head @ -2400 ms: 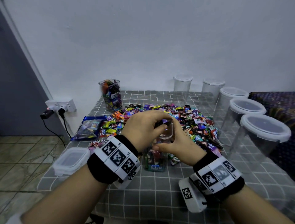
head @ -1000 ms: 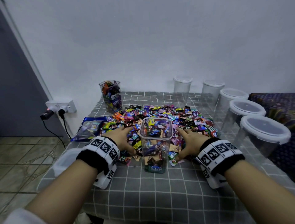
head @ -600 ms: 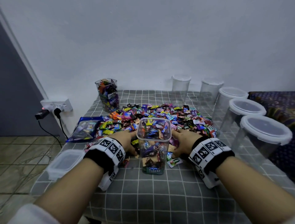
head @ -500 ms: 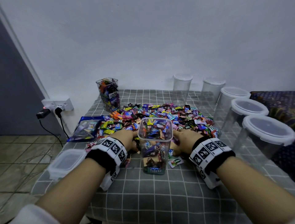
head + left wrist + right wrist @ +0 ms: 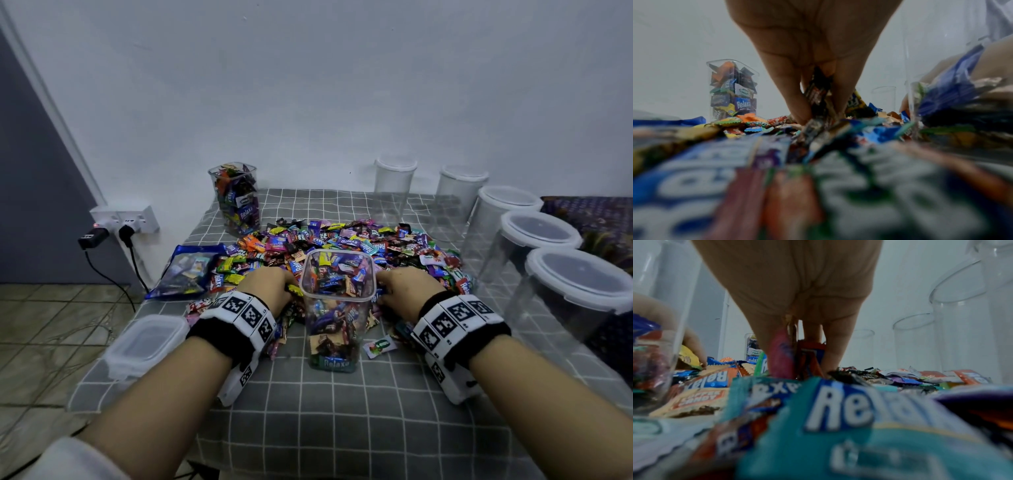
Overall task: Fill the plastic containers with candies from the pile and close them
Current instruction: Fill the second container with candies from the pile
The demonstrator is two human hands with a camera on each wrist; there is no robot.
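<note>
Here both hands (image 5: 337, 291) clutch bright wrapped candies (image 5: 359, 240) beside the nearly full, lidless clear container (image 5: 337, 308)

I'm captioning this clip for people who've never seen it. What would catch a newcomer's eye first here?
First the bright pile of wrapped candies spread across the middle of the grey checked tablecloth. Then the open container in front of it, nearly full, with the left hand and right hand gathering candies either side. Lidded empty containers line the right edge.
</note>
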